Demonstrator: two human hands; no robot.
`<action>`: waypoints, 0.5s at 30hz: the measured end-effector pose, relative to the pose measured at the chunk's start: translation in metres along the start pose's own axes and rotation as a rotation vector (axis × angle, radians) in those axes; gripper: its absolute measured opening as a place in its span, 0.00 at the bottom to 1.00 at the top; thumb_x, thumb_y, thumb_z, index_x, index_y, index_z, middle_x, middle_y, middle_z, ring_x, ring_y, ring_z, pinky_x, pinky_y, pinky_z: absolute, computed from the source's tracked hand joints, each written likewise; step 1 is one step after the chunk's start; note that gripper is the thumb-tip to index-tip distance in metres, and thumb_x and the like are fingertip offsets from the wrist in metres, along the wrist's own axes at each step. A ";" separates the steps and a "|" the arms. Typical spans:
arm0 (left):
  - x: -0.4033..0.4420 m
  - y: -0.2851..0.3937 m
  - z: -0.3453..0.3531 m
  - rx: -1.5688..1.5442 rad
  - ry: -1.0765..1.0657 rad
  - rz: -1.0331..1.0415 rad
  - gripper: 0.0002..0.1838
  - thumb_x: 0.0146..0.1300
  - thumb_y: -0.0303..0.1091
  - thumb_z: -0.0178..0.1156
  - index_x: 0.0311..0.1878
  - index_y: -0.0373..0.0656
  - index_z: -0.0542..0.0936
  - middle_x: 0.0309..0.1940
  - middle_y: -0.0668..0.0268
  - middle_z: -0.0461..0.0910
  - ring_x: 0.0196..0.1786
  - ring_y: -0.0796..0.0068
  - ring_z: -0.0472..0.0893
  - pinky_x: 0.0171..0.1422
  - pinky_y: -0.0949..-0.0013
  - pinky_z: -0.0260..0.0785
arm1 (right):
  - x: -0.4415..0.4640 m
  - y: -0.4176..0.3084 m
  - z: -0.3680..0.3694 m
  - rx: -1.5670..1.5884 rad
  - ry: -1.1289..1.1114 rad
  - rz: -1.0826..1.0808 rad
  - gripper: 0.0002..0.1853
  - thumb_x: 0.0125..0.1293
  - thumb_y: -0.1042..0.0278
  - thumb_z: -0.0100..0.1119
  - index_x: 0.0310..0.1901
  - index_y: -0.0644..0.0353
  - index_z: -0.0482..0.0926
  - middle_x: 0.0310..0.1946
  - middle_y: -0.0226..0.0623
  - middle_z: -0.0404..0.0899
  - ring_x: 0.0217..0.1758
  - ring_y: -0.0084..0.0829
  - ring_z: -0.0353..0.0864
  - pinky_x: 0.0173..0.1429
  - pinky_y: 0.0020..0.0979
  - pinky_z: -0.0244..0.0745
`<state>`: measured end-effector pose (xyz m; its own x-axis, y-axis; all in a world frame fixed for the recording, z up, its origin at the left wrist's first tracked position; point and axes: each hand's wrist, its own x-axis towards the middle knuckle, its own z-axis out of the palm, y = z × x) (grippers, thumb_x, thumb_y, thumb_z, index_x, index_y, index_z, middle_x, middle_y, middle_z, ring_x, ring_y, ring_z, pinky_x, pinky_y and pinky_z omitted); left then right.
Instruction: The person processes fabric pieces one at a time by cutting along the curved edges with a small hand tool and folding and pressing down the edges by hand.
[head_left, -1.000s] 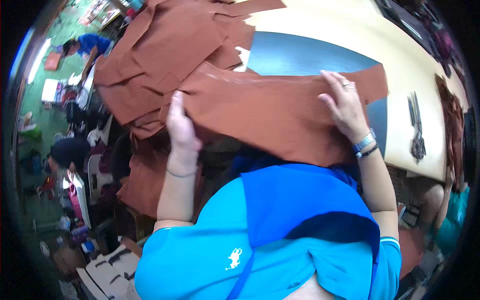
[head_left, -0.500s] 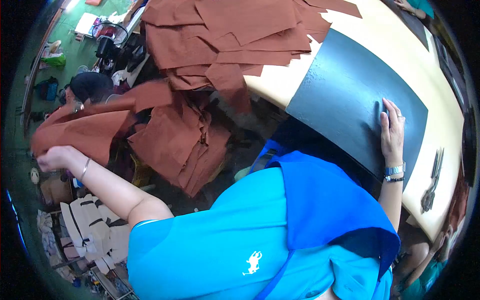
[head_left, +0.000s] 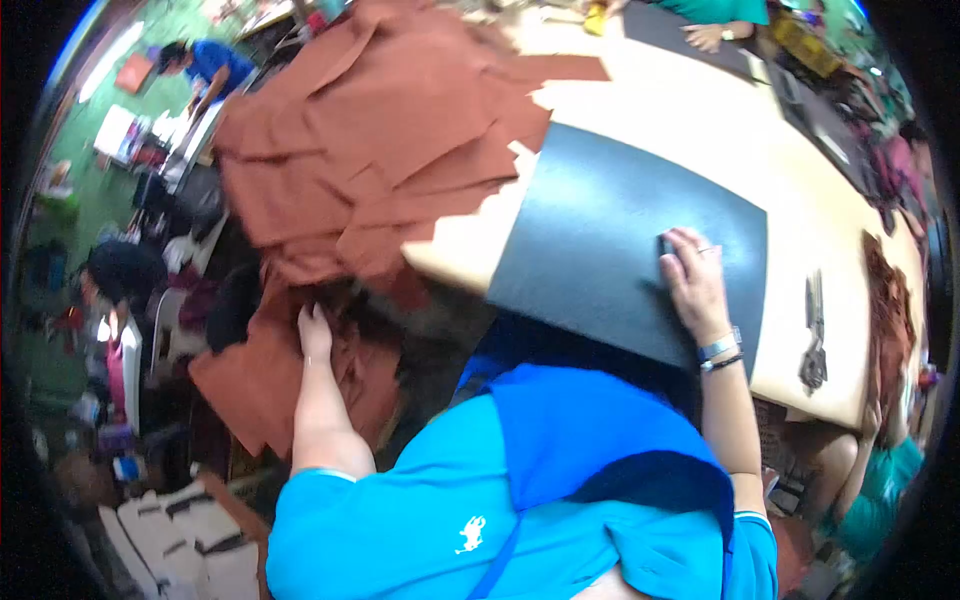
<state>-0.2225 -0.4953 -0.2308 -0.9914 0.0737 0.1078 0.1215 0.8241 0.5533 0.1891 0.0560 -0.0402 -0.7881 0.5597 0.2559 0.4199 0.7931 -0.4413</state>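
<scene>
My left hand reaches down over a lower stack of brown pieces beside the table; motion blurs its fingers, and what they touch is unclear. On the dark board, my right hand rests with bent fingers around a small dark object, mostly hidden beneath the fingertips. A large heap of brown pieces lies on the table's left part, overlapping and hanging over the edge.
Scissors lie on the pale table right of the board. Brown material hangs at the far right near a co-worker's arms. Another co-worker's hand is at the far edge. A person in blue works at upper left.
The brown piece that lay across the board was carried left, off the table, and now lies no longer in my left hand's visible grasp. My left hand has moved to the lower stack.
</scene>
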 end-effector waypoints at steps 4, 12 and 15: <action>-0.031 0.040 0.011 0.257 0.183 -0.260 0.36 0.77 0.60 0.42 0.78 0.45 0.60 0.76 0.50 0.62 0.76 0.52 0.65 0.73 0.34 0.56 | -0.001 -0.003 -0.003 -0.001 -0.009 0.022 0.20 0.72 0.54 0.58 0.59 0.54 0.80 0.64 0.42 0.75 0.70 0.45 0.71 0.74 0.68 0.52; -0.006 0.048 -0.034 0.408 -0.153 -0.434 0.34 0.71 0.52 0.54 0.69 0.34 0.70 0.62 0.45 0.78 0.63 0.47 0.78 0.66 0.45 0.67 | -0.003 -0.003 -0.005 0.020 -0.016 0.010 0.20 0.74 0.52 0.56 0.60 0.53 0.78 0.64 0.41 0.75 0.73 0.44 0.68 0.77 0.67 0.50; 0.031 -0.019 -0.022 -0.019 0.103 -0.337 0.29 0.68 0.47 0.61 0.63 0.33 0.75 0.56 0.42 0.81 0.61 0.45 0.79 0.61 0.48 0.72 | -0.002 -0.004 -0.005 0.028 -0.035 0.030 0.20 0.74 0.52 0.56 0.60 0.53 0.79 0.64 0.40 0.74 0.72 0.44 0.68 0.76 0.67 0.50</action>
<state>-0.2544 -0.5213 -0.2200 -0.9660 -0.2587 -0.0014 -0.2102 0.7817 0.5872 0.1907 0.0527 -0.0344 -0.7907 0.5743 0.2121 0.4314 0.7685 -0.4725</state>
